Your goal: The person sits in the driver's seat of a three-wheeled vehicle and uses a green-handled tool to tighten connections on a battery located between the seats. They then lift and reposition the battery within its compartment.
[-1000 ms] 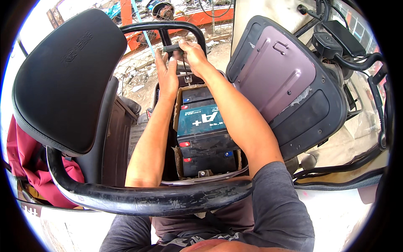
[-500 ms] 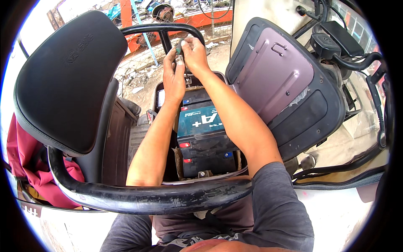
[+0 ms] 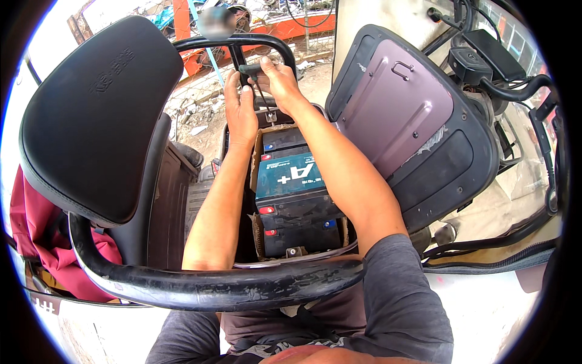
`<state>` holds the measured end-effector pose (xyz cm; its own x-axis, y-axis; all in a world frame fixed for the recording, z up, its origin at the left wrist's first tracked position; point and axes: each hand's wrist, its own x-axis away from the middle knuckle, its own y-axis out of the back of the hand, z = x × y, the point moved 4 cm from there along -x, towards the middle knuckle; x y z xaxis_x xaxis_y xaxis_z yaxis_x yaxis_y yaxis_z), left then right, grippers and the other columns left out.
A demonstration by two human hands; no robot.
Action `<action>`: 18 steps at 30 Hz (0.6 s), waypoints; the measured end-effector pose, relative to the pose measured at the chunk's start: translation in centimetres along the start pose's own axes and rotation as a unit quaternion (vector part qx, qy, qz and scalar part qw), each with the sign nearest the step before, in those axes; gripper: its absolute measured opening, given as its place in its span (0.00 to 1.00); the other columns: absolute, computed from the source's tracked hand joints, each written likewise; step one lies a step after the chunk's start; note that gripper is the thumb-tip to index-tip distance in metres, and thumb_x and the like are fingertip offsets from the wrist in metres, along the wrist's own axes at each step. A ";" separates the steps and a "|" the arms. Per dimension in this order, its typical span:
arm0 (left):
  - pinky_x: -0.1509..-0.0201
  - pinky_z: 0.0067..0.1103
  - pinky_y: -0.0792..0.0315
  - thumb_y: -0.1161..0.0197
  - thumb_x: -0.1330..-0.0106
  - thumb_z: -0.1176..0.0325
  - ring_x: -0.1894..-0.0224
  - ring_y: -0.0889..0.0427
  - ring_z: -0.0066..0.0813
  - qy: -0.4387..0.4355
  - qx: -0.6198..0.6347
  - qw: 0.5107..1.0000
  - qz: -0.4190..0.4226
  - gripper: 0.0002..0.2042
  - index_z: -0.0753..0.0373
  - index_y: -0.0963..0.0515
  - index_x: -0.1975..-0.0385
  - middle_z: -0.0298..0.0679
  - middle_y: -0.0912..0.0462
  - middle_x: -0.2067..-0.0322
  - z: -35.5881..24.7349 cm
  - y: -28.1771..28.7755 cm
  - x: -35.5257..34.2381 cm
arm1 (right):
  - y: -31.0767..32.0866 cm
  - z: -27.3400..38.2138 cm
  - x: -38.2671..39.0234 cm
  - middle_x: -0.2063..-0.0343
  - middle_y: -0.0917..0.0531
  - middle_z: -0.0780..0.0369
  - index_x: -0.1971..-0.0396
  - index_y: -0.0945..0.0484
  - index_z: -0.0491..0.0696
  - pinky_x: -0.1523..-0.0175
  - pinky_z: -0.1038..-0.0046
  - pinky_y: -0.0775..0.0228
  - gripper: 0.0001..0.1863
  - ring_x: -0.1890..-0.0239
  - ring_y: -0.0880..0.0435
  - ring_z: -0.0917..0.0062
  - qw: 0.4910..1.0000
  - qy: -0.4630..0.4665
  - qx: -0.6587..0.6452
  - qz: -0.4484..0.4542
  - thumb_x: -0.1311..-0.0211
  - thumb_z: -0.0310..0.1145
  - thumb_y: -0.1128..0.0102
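Pale rubble backs the black bin — at its far edge, a dark T-handled driver, right hand gripping, left hand open, is seemingly turned; straight alignment is needed.

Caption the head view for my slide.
Right hand holds a dark T-handled tool, left hand beside it, near batteries in an open compartment.

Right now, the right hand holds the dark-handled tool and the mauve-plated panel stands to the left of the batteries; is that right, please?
Not quite: the mauve-plated panel stands to the right of the batteries, as the head view shows; the right hand does hold the dark-handled tool.
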<state>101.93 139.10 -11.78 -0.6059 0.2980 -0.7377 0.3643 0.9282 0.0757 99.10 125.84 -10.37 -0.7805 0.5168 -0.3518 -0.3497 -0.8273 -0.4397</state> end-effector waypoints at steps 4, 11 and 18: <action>0.25 0.31 0.44 0.49 0.25 0.67 0.27 0.36 0.43 0.028 0.022 0.999 -0.010 0.26 0.70 0.36 0.30 0.52 0.34 0.30 0.1 -0.2 -0.2 | 0.3 0.0 -0.3 0.70 0.16 0.59 0.60 0.23 0.39 0.62 0.73 0.21 0.23 0.70 0.14 0.76 1.000 -0.001 0.004 -0.010 0.24 0.50 0.44; 0.26 0.30 0.41 0.50 0.24 0.68 0.30 0.31 0.41 0.042 0.057 0.997 0.041 0.25 0.72 0.37 0.29 0.54 0.29 0.33 -2.7 -1.8 0.5 | 3.2 -0.4 -2.1 0.74 0.18 0.56 0.59 0.28 0.37 0.61 0.69 0.22 0.22 0.70 0.15 0.70 0.968 0.120 0.142 -0.169 0.32 0.43 0.33; 0.27 0.29 0.39 0.50 0.24 0.68 0.30 0.30 0.38 0.035 0.053 0.997 0.038 0.24 0.71 0.34 0.30 0.52 0.27 0.34 -1.3 -0.2 0.7 | -1.0 1.0 0.8 0.63 0.15 0.54 0.52 0.25 0.34 0.56 0.72 0.22 0.21 0.62 0.16 0.76 0.959 0.161 0.211 -0.098 0.28 0.40 0.37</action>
<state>100.48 139.42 -11.45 -0.6194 0.3851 -0.6841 0.4817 0.8745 0.0562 98.28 126.91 -9.41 -0.5007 0.6570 -0.5636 -0.7058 -0.6868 -0.1736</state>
